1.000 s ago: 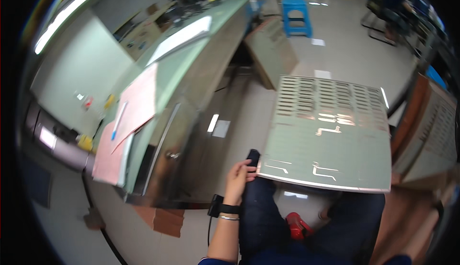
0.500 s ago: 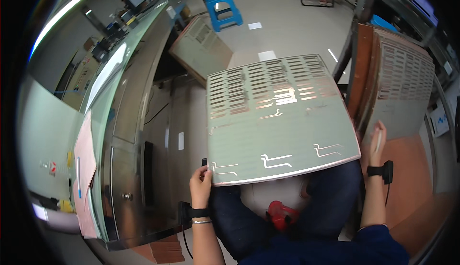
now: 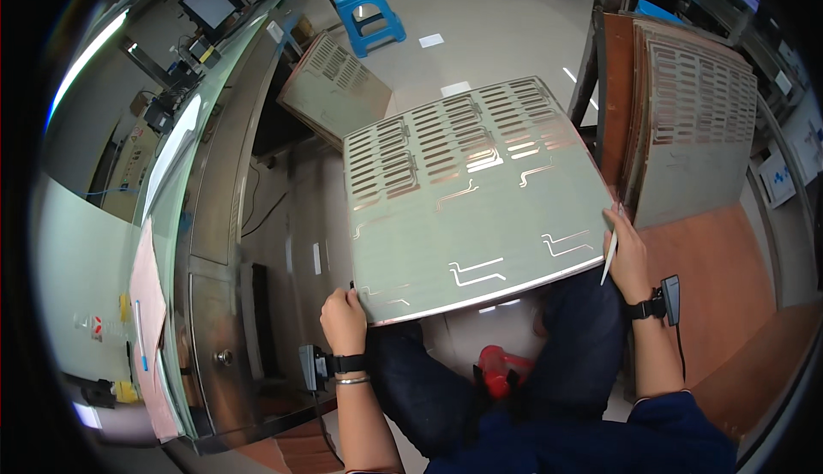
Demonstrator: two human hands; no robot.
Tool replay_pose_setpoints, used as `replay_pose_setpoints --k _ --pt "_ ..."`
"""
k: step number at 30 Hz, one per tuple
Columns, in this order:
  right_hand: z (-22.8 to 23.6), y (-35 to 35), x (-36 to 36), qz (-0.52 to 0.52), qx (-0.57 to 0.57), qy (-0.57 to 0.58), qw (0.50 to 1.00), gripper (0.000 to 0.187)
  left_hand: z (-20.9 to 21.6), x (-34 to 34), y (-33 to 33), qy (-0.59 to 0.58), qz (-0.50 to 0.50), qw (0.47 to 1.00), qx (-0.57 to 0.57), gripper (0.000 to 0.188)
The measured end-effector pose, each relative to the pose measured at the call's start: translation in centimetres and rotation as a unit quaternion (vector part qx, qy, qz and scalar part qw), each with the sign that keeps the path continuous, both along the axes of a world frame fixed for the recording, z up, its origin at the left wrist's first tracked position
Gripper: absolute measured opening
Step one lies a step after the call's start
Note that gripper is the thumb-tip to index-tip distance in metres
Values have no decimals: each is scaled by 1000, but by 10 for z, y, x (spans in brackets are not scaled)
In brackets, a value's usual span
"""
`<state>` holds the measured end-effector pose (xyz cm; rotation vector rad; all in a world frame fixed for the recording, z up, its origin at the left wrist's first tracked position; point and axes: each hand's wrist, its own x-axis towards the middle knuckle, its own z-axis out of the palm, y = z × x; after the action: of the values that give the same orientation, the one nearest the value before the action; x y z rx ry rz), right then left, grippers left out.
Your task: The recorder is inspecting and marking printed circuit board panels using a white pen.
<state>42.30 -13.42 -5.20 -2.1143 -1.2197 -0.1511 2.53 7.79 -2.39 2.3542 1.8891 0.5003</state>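
Pale floor (image 3: 497, 45) beyond; panel (image 3: 463, 217) over the legs (image 3: 437, 388). Left hand (image 3: 345, 324): fingers grasping panel's near left corner. Right hand (image 3: 627, 260): fingers around white stick (image 3: 609, 260), against panel's right edge. Best: even support, stick clear of shiny lines (image 3: 478, 283).

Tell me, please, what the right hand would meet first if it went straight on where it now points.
Probably the patterned panel: the right hand is at its right edge, though contact is hard to judge.
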Motion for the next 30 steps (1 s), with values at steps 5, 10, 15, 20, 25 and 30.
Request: replay_pose_setpoints --k 5,10,15,20,25,30 --pt "0 -2 10 -7 10 50 999 33 11 7 -19 -8 38 999 -22 29" --pt "-5 -18 20 -41 20 124 991 32 5 2 -47 -101 47 992 -56 35" --pt "6 -42 6 -25 66 77 994 29 -13 -29 -93 -123 27 982 -142 34" --pt "28 -37 -61 178 46 94 978 25 -40 -57 -112 -304 76 936 -159 30" --pt "30 -26 -129 306 -25 276 911 17 -49 -57 -108 -509 113 813 -260 32" --pt "16 -29 -136 353 -11 163 921 25 -47 -39 -115 -552 151 787 -229 32"
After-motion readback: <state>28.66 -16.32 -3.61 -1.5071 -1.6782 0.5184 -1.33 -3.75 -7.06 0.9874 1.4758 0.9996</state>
